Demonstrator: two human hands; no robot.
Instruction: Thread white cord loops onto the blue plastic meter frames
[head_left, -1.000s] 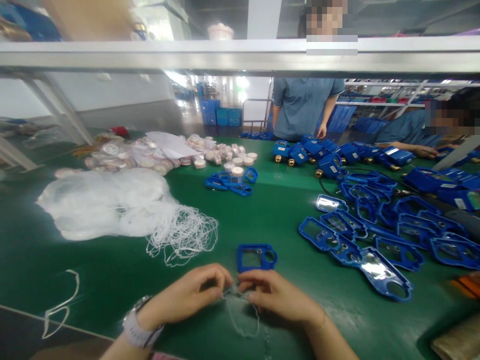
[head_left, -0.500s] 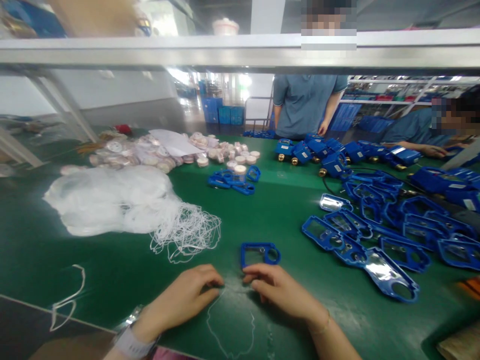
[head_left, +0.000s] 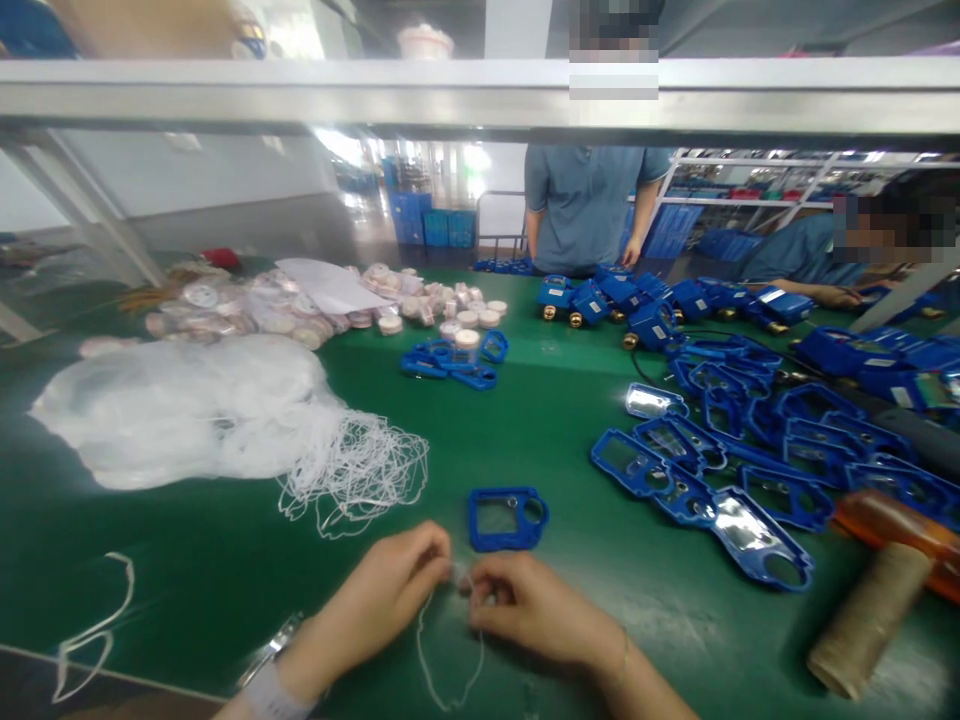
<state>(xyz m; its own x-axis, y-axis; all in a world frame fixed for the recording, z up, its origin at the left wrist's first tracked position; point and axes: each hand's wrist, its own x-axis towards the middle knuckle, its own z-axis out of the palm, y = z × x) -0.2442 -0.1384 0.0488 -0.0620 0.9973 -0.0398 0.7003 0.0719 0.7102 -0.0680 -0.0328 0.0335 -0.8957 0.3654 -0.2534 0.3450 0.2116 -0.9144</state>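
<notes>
My left hand (head_left: 382, 598) and my right hand (head_left: 536, 610) meet low in the middle of the view, both pinching one thin white gasket ring (head_left: 442, 655) whose loop hangs down between them over the green table (head_left: 540, 420). A blue plastic frame (head_left: 508, 518) with a square window and a round hole lies flat just beyond my fingertips. A tangle of white rings (head_left: 352, 470) spills from a white bag (head_left: 180, 410) to the left.
A heap of blue frames (head_left: 757, 460) covers the right side. A tan roll (head_left: 866, 618) and an orange object (head_left: 896, 520) lie at the near right. White round caps (head_left: 315, 305) sit at the back. Two people work across the table.
My hands have come closer together and the ring's loop between them now hangs narrower. The view has shifted, bringing the tan roll and orange object into sight.
</notes>
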